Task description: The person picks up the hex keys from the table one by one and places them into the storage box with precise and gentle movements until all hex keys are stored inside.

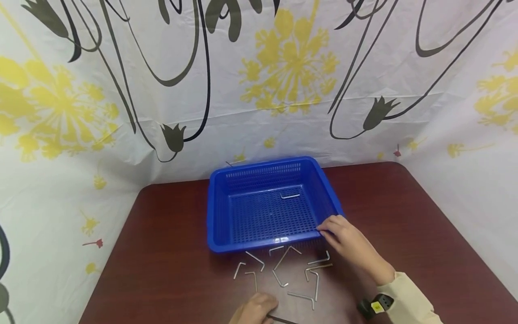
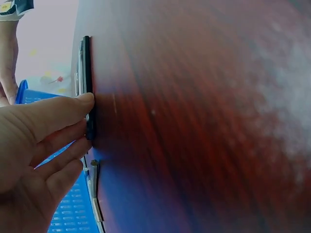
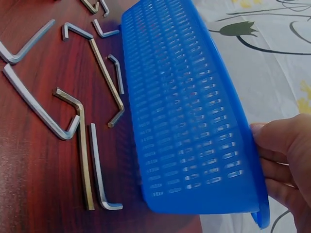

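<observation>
At the bottom of the head view my left hand (image 1: 254, 308) pinches a black hex key (image 1: 283, 320) between thumb and fingers. The left wrist view shows this black key (image 2: 87, 68) low over the tabletop, the thumb pressed on its near side. My right hand (image 1: 347, 237) holds the near right corner of a blue plastic basket (image 1: 259, 245), thumb and fingers on either side of its rim in the right wrist view. One silver hex key (image 1: 290, 196) lies inside the basket. Several silver and brass-toned hex keys (image 3: 36, 104) lie scattered in front of it.
The dark red wooden table (image 1: 170, 252) carries everything. Behind it and at its sides hangs a white cloth (image 1: 194, 103) with yellow and grey flowers. A black device with a yellow label (image 1: 377, 307) is on the right wrist, by a cream sleeve (image 1: 413, 299).
</observation>
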Action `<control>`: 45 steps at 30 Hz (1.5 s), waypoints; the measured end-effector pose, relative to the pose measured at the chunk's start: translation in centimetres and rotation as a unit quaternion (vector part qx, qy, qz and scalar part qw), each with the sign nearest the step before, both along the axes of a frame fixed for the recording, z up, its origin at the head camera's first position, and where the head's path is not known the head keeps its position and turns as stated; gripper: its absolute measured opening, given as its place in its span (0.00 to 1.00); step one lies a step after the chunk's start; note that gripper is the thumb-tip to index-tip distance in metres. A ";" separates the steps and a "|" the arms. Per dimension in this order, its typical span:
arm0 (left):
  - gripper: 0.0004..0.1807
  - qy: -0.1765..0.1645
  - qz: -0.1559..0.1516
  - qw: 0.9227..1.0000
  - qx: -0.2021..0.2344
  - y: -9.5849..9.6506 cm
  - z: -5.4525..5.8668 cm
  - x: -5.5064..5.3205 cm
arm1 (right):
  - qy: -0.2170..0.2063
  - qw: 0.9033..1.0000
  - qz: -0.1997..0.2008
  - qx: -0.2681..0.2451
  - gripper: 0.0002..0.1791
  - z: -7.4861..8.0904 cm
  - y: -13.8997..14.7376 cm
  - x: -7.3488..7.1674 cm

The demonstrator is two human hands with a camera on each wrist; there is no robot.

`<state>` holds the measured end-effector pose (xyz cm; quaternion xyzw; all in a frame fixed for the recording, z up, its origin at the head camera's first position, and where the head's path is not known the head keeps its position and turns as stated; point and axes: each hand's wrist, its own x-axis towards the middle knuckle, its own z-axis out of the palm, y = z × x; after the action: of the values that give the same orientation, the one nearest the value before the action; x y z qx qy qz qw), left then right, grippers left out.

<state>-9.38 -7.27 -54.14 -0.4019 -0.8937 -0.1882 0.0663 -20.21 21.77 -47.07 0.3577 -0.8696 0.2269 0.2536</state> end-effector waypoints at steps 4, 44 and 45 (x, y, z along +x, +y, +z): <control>0.17 0.021 -0.011 1.000 -0.004 -0.1 -0.3 0.1 | 0.001 1.000 0.001 -0.024 0.13 -0.3 -0.2 0.3; 0.04 0.101 -0.015 0.993 0.054 0.1 -0.2 -0.6 | 0.012 0.995 0.003 -0.097 0.17 -1.1 -0.2 0.4; 0.04 0.103 -0.016 0.993 0.060 0.1 -0.1 -0.7 | 0.012 0.995 0.004 -0.098 0.17 -1.2 -0.2 0.4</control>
<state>-10.05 -7.21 -54.22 -0.4284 -0.8627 -0.2005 0.1790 -19.80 21.57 -48.23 0.3370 -0.8389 0.3074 0.2969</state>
